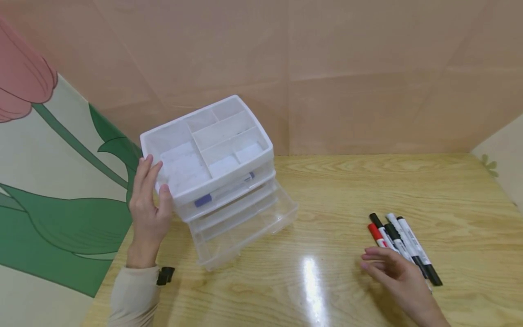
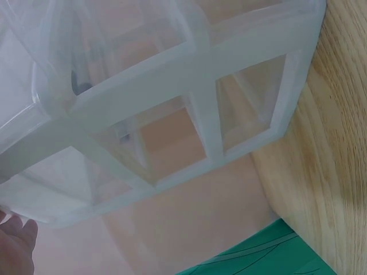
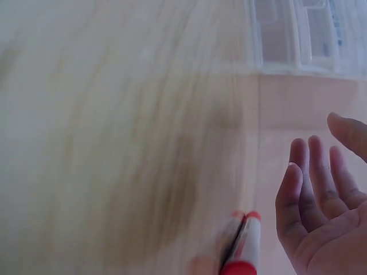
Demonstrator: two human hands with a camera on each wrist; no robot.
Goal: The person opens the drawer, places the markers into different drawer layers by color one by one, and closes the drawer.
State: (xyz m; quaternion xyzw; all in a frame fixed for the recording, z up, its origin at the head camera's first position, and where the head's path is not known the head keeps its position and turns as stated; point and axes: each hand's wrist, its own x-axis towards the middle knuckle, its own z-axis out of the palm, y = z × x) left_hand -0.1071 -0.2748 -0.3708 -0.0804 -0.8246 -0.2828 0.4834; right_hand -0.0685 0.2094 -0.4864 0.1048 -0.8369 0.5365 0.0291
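Observation:
My left hand [image 1: 148, 209] touches the left side of a white plastic drawer organizer [image 1: 224, 177], its fingers on the rim. In the left wrist view only its fingertips show, at the lower left beside the frame. A marker with blue-purple ends [image 1: 224, 188] lies in the upper drawer. Beneath it, a clear lower drawer [image 1: 245, 247] is pulled out. My right hand [image 1: 398, 277] hovers at the near-left side of several whiteboard markers, holding nothing, with fingers loosely bent. Among them are a red-capped marker [image 1: 376, 232] and a white marker with black ends [image 1: 418, 247].
The wood-grain table [image 1: 327, 190] meets a pinkish-brown covered wall [image 1: 367, 91] at the back. A wall with a painted tulip and green leaves [image 1: 73, 227] stands to the left. Divided compartments fill the organizer's top.

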